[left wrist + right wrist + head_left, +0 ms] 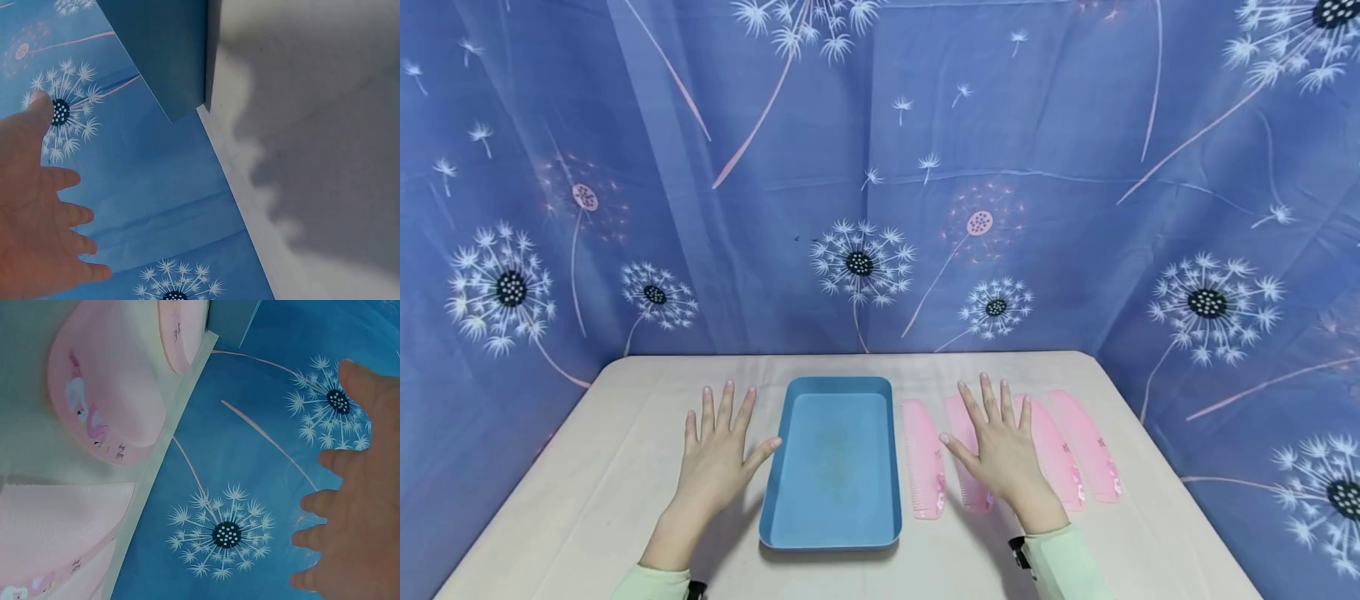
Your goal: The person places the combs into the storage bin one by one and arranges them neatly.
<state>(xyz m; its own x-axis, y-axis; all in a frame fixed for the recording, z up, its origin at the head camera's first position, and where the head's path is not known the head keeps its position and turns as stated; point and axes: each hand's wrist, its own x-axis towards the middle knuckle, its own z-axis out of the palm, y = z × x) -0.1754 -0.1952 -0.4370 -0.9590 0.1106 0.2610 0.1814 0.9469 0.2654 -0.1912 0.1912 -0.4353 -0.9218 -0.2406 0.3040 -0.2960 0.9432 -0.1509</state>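
In the head view my left hand (715, 462) hovers with spread fingers just left of a blue rectangular tray (831, 529), its thumb near the tray's rim. The tray has nothing in it. My right hand (1006, 458) is held with fingers spread above several pink combs, partly covering a comb (973, 492) beneath it. One pink comb (927, 467) lies between the tray and that hand. To the right lie another comb (1060, 467) and the rightmost comb (1090, 454). The right wrist view shows a flamingo print on a comb (115, 381). Neither hand holds anything.
A pale cloth covers the table (587, 500). Blue curtains (760, 275) with a dandelion print hang behind it and along both sides. Dark bands show at both wrists, below light green sleeves (1063, 567).
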